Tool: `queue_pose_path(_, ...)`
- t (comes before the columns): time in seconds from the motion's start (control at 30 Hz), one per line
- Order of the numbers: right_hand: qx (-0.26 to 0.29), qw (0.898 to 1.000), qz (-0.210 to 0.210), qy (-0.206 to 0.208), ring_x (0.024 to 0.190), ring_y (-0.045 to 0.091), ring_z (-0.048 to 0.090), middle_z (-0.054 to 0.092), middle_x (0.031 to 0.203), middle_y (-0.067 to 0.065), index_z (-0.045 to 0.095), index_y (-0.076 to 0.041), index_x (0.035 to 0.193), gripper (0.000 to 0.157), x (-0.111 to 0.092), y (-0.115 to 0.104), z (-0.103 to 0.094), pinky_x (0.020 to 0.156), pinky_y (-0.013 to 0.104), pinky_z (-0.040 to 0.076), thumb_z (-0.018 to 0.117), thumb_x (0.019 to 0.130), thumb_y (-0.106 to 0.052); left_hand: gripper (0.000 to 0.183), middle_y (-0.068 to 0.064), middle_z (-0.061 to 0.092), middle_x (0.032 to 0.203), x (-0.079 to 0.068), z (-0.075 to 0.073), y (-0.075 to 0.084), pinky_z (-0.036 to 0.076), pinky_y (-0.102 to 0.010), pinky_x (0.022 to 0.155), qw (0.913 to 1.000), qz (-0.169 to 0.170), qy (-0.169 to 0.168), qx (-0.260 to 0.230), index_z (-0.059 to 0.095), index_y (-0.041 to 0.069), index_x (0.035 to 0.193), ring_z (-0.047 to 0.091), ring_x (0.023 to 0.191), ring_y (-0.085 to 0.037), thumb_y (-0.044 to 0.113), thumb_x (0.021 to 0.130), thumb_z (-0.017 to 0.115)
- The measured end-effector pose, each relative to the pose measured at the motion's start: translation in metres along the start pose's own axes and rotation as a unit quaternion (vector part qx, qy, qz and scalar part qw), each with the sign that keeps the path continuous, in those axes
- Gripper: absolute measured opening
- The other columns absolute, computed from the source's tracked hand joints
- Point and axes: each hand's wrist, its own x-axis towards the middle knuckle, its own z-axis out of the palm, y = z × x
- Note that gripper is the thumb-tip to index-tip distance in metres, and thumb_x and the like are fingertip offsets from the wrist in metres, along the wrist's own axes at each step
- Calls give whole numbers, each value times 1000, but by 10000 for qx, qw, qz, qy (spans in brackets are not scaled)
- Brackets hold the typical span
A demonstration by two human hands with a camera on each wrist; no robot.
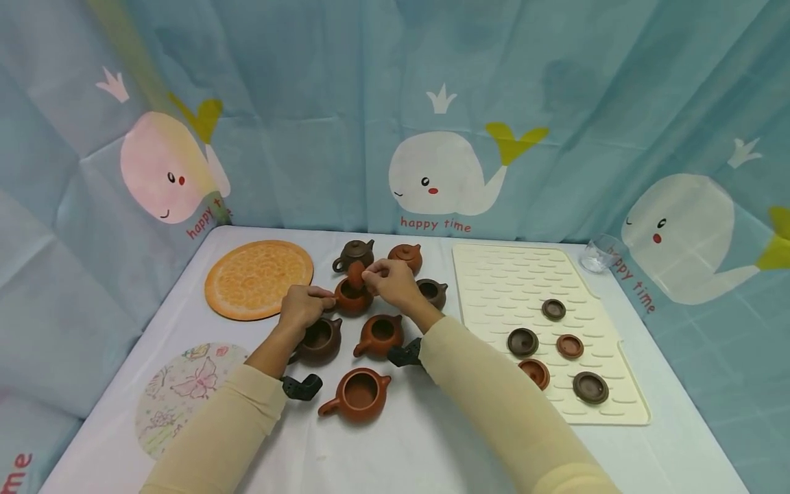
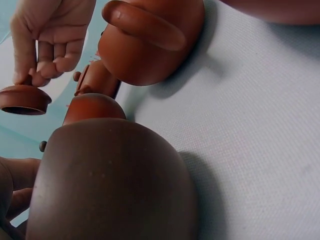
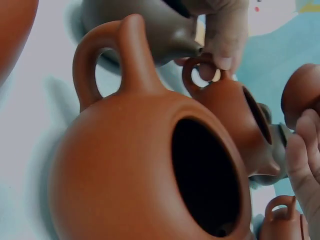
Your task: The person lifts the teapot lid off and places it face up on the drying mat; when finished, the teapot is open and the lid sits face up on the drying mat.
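Observation:
My left hand (image 1: 302,306) pinches the small handle of a lidless reddish-brown teapot (image 1: 350,306) in the middle of the group. In the right wrist view, the left fingers (image 3: 227,37) close on that loop handle. My right hand (image 1: 395,283) holds a reddish lid (image 1: 356,274) just over this teapot's opening. As the left wrist view shows, finger and thumb grip the lid (image 2: 22,100) by its knob, hollow underside down. Near the left wrist stands a dark brown open teapot (image 1: 319,342); an orange-brown open teapot (image 1: 382,335) stands between the forearms.
At the back are a dark lidded teapot (image 1: 355,255) and an orange lidded one (image 1: 405,256). Two more open pots, a dark one (image 1: 434,293) and an orange one (image 1: 361,396), stand nearby. Several lids lie on a cream mat (image 1: 506,274) beside a clear cup (image 1: 600,254). Round mats (image 1: 259,278) lie left.

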Motion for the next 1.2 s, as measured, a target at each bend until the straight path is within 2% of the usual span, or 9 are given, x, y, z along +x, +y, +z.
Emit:
queue_pose_path(0.13, 1346, 9904, 319, -39, 74, 29, 65, 67, 85, 16, 65, 0, 89, 6, -3, -3, -5, 72, 44, 55, 64, 92, -6, 13, -9, 68, 96, 0, -1, 0, 40, -44, 88, 10000, 14, -11, -15, 76, 6, 97, 53, 102, -28, 13, 88, 70)
queue_pose_path(0.27, 2193, 9746, 463, -4, 71, 29, 63, 65, 86, 22, 60, 2, 87, 5, -4, -7, -9, 64, 33, 54, 60, 91, -2, 13, -8, 69, 92, 1, -1, 0, 40, -44, 87, 10000, 52, 12, -8, 76, 6, 97, 54, 101, -28, 13, 88, 70)
queue_pose_path(0.37, 2718, 9609, 520, -116, 68, 25, 62, 62, 85, 22, 56, 1, 97, 5, -6, -10, -14, 61, 29, 52, 56, 93, 1, 14, -8, 69, 91, 2, -1, 0, 41, -43, 86, 10000, 60, -8, -13, 76, 5, 97, 55, 100, -28, 13, 87, 70)
queue_pose_path(0.53, 3442, 9362, 561, -431, 63, 21, 59, 57, 85, 15, 49, -6, 132, 40, -13, -15, -24, 61, 29, 51, 50, 93, 4, 14, -8, 69, 92, 2, -1, 0, 41, -44, 86, 10000, 17, -66, -19, 76, 5, 98, 55, 99, -28, 12, 88, 70)
queue_pose_path(0.6, 3647, 9277, 544, -588, 63, 20, 58, 57, 88, 13, 46, -9, 139, 48, -16, -18, -29, 61, 29, 50, 48, 93, 3, 14, -8, 69, 92, 1, -2, 1, 41, -44, 86, 10000, 23, -67, -1, 76, 5, 98, 55, 98, -27, 12, 88, 69)
queue_pose_path(0.87, 4198, 9015, 347, -994, 65, 21, 54, 58, 95, 11, 44, -5, 138, 45, -25, -22, -42, 63, 30, 48, 45, 93, -2, 12, -9, 68, 95, 0, -2, 1, 40, -43, 85, 9999, 16, -30, 107, 76, 7, 96, 53, 98, -27, 13, 88, 69)
queue_pose_path(1.0, 4297, 8966, 118, -1059, 65, 21, 55, 61, 95, 11, 44, -6, 130, 37, -30, -25, -48, 63, 31, 48, 50, 95, -14, 12, -10, 67, 97, 0, -2, 1, 40, -43, 85, 9999, 17, -1, 146, 77, 7, 96, 52, 100, -28, 14, 88, 70)
queue_pose_path(1.1, 4194, 9021, -4, -1018, 64, 21, 56, 63, 97, 13, 47, -9, 119, 28, -35, -29, -53, 62, 30, 48, 57, 96, -22, 12, -10, 68, 97, 0, -2, 1, 40, -44, 85, 9999, 0, 12, 158, 76, 7, 96, 52, 100, -28, 13, 88, 70)
queue_pose_path(1.2, 3994, 9122, 5, -915, 66, 22, 56, 61, 101, 16, 46, -8, 115, 27, -39, -33, -61, 64, 31, 49, 60, 95, -20, 12, -9, 68, 95, 0, -1, 2, 40, -43, 85, 9999, -17, 5, 136, 77, 7, 96, 53, 99, -27, 13, 88, 70)
